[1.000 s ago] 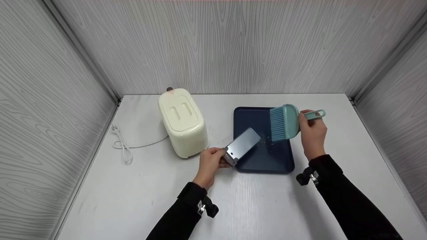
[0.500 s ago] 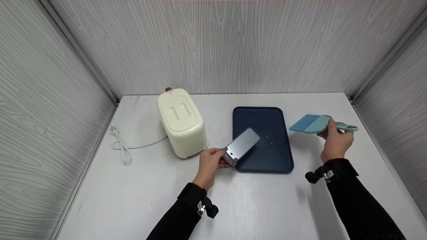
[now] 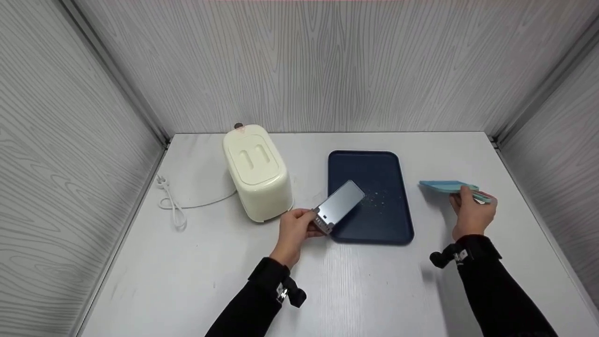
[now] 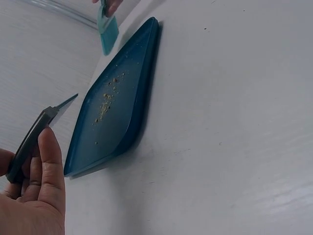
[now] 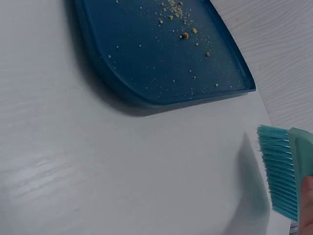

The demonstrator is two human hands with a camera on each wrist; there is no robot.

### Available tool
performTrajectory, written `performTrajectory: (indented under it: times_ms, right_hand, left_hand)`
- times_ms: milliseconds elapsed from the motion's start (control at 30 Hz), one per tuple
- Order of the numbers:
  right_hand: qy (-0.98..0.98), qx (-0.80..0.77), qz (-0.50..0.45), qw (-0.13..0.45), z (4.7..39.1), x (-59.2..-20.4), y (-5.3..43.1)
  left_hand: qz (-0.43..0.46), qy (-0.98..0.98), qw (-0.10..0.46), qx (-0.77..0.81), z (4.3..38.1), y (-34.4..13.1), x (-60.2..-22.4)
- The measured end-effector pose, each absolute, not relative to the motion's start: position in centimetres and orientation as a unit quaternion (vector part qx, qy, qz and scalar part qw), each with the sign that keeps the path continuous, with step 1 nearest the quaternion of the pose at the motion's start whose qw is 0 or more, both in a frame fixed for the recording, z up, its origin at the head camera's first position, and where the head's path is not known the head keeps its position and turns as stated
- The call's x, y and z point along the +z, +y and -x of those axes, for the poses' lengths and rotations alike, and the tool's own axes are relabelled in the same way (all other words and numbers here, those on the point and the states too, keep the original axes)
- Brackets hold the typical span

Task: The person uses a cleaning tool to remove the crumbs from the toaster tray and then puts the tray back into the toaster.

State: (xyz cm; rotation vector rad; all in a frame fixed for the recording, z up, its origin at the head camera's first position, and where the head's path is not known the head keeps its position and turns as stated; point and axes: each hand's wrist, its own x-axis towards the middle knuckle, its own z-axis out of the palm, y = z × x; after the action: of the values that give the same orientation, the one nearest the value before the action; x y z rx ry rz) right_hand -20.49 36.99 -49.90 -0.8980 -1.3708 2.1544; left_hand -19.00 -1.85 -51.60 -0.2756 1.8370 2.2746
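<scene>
My left hand (image 3: 293, 231) pinches the grey end of a flat silver crumb tray (image 3: 343, 201), whose plate reaches over the left part of a dark blue tray (image 3: 374, 227). Between thumb and fingers, the crumb tray (image 4: 33, 139) shows nearly edge-on in the left wrist view. My right hand (image 3: 473, 216) grips the handle of a teal brush (image 3: 442, 186) above the table, right of the blue tray. In the right wrist view the brush's bristles (image 5: 279, 169) point left, their shadow falling on the table. Crumbs (image 4: 106, 104) are scattered across the blue tray.
A cream toaster (image 3: 262, 164) with a lid on top stands left of the blue tray, close to my left hand. Its white cord and plug (image 3: 171, 196) lie at the far left. Grey wood-grain panels (image 3: 309, 65) wall the white table (image 3: 224, 281) at the back and sides.
My right hand has moved the brush rightward from over the blue tray to beside it, then a little lower, turning it nearly edge-on. My left hand and the crumb tray have kept their place.
</scene>
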Motion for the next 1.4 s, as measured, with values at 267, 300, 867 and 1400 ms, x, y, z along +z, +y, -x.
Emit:
performTrajectory:
  times_ms: [267, 300, 867, 1400]
  right_hand:
    - [-0.531, 0.749, 0.343, 0.198, 20.0, -51.6, 38.0]
    - [-0.552, 0.732, 0.348, 0.196, 19.9, -51.8, 38.2]
    - [-0.930, 0.228, 0.239, 0.163, 18.0, -54.6, 40.3]
    - [-0.971, 0.141, 0.169, 0.097, 18.0, -55.5, 40.9]
  left_hand:
    - [0.099, 0.627, 0.099, 0.767, 18.9, -2.0, -51.5]
    - [0.099, 0.627, 0.098, 0.767, 18.9, -2.0, -51.5]
    - [0.102, 0.616, 0.097, 0.775, 19.0, -1.8, -51.6]
    - [0.096, 0.620, 0.101, 0.772, 18.7, -1.5, -51.4]
